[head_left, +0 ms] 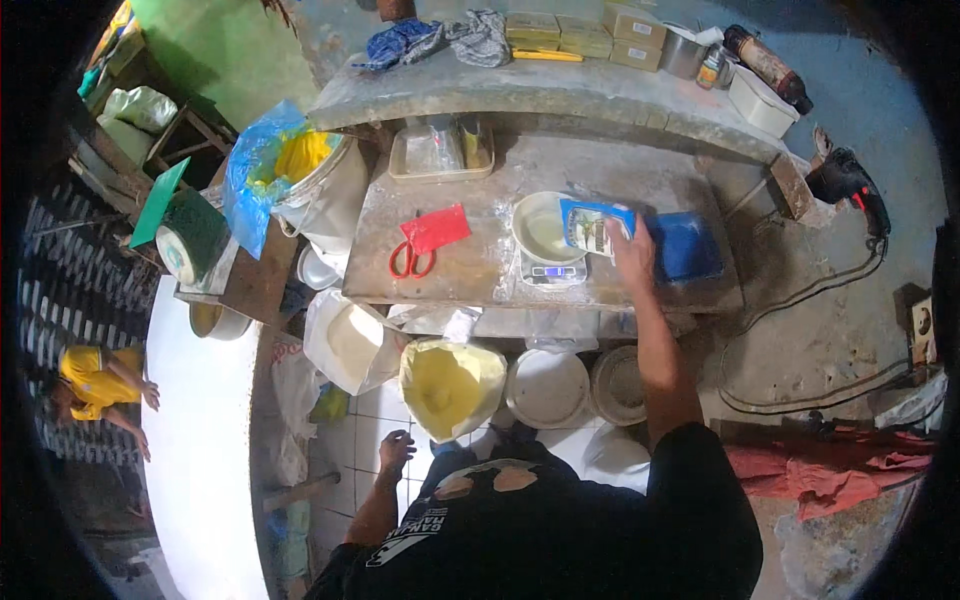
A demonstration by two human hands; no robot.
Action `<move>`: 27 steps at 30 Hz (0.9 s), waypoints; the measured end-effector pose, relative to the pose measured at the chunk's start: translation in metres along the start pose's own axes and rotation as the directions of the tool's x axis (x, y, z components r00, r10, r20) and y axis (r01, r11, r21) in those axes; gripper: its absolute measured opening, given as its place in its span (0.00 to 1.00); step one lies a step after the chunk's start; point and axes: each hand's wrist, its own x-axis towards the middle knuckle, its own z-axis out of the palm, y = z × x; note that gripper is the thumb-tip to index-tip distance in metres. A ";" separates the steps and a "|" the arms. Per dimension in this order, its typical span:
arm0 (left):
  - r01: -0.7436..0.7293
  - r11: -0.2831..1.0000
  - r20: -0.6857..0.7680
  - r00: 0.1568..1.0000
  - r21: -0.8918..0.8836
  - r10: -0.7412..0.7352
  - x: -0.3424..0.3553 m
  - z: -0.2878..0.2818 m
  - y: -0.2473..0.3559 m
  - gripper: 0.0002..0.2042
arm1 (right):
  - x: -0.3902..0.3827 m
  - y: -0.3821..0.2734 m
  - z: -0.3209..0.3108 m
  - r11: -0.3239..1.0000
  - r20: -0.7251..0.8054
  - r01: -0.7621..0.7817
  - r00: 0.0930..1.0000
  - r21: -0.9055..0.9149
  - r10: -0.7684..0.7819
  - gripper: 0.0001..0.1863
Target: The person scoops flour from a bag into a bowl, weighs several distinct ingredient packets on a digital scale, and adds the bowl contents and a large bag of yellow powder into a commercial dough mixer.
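Note:
My right hand point(627, 247) grips a blue and white packet point(592, 228), tilted over the right rim of a round pale bowl point(532, 212). The bowl stands on a small digital scale point(556, 272) with a lit display. What lies in the bowl is pale and hard to make out. My left hand point(397, 450) hangs low, empty, its fingers loosely bent and apart, beside an open sack of yellow powder point(450, 385). Left of the scale, a red packet point(436, 229) and red-handled scissors point(411, 262) lie on the worktable point(480, 280). To the right is a blue tray-like thing point(686, 246).
An open sack of whitish powder point(352, 340) and lidded round tubs point(547, 388) stand below the table's near edge. A white bucket with a blue liner point(325, 185) and a green dial scale point(190, 230) are left. Boxes point(632, 35) line the back ledge. A person in yellow point(95, 385) is far left.

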 end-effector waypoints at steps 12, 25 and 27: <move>-0.038 0.999 0.021 0.999 -0.016 0.038 0.014 -0.007 -0.010 0.17 | -0.011 -0.049 -0.012 0.948 -0.100 0.067 0.994 0.312 -0.038 0.22; -0.005 0.997 0.006 1.000 -0.071 0.006 -0.002 -0.012 -0.006 0.17 | 0.003 -0.031 -0.009 0.976 -0.145 0.056 0.989 0.212 -0.026 0.25; -0.004 0.999 -0.011 1.000 -0.046 0.003 -0.005 -0.012 -0.007 0.18 | 0.001 -0.031 -0.011 0.973 -0.158 0.017 0.987 0.231 0.020 0.25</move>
